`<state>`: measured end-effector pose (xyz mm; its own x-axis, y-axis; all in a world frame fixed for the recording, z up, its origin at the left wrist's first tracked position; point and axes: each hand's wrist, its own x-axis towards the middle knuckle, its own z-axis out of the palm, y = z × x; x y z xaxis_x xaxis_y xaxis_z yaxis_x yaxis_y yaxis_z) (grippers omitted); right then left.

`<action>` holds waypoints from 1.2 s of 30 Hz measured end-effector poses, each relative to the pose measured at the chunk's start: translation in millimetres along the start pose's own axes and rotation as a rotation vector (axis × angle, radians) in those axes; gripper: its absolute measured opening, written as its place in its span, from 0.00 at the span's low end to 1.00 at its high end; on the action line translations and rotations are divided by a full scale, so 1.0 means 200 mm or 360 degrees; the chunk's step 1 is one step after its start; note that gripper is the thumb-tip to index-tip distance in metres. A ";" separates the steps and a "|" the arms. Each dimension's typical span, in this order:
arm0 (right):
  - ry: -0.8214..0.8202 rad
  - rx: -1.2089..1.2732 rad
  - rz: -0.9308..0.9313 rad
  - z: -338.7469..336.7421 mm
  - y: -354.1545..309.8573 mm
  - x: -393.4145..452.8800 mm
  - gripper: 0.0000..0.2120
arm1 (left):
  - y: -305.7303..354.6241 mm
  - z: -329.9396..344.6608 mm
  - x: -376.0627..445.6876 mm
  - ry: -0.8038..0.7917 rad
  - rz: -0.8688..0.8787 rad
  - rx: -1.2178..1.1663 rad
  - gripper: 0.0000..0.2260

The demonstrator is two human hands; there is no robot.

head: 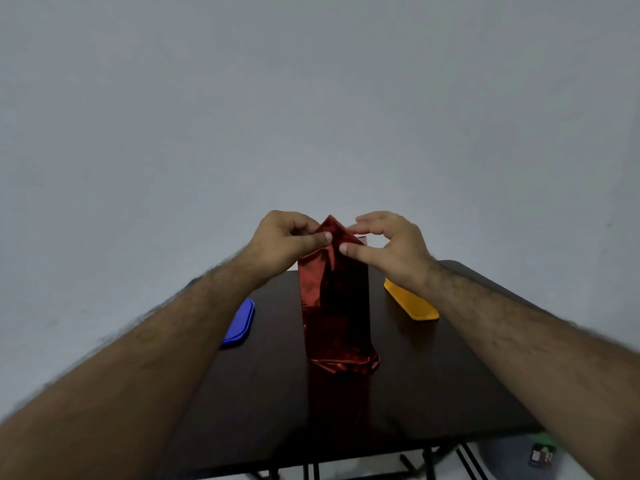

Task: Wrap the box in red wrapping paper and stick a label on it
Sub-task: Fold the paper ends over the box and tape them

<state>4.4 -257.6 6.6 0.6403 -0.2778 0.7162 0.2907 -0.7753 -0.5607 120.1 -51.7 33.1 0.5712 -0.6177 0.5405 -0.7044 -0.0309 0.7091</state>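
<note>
Your left hand and right hand pinch the red wrapping paper peak atop the upright box, centre frame on the surface. Foil looks slippery, crease-prone; grip folded edges.

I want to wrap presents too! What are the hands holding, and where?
Both hands, left and right, pinch the red wrapping paper at its folded top point.

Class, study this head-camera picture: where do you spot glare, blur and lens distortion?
Head view: glare streaks the shiny red foil paper round the upright box; a dim reflection lies on the dark glossy table; both forearms look soft and stretched toward the corners, typical wide-angle distortion; the left hand and right hand look sharper.
</note>
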 end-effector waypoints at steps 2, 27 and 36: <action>-0.0034 0.0212 0.0077 0.03 -0.04 0.01 0.05 | 0.01 0.00 0.01 -0.0021 -0.0078 -0.0080 0.07; 0.0130 0.0653 0.0830 0.07 -0.23 0.07 0.05 | -0.06 0.07 0.06 0.0115 -0.0267 -0.0434 0.10; 0.0258 0.0571 0.0936 0.09 -0.25 0.10 0.01 | -0.05 0.12 0.08 0.0216 -0.0414 -0.0422 0.08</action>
<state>15.5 -215.0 41.6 0.6574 -0.6957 0.2895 0.1631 -0.2437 -0.9560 126.8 -79.6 23.9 0.7793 -0.5057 0.3700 -0.4060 0.0423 0.9129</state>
